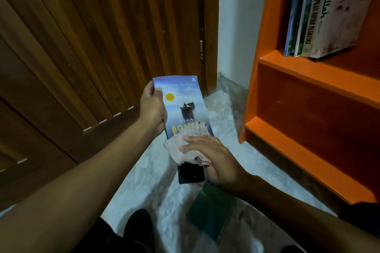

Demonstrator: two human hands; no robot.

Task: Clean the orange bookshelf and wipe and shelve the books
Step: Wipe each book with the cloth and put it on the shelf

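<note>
Your left hand [152,107] grips the blue book [184,107] by its edge, above the floor [257,162]; your right hand [213,156], fingers fairly straight, presses a cloth [181,150] on its cover (bookshelf [308,80] at right).

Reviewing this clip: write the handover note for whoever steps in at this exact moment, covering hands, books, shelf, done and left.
Left hand grips the blue book by its edge, held above the floor.
Right hand presses a pale cloth on the cover's near end.
Orange bookshelf: several books stand on the upper shelf; the lower shelves in view hold none.
A dark book and a green book lie on the floor.
Left: finish wiping, shelve this book, then those two.
</note>
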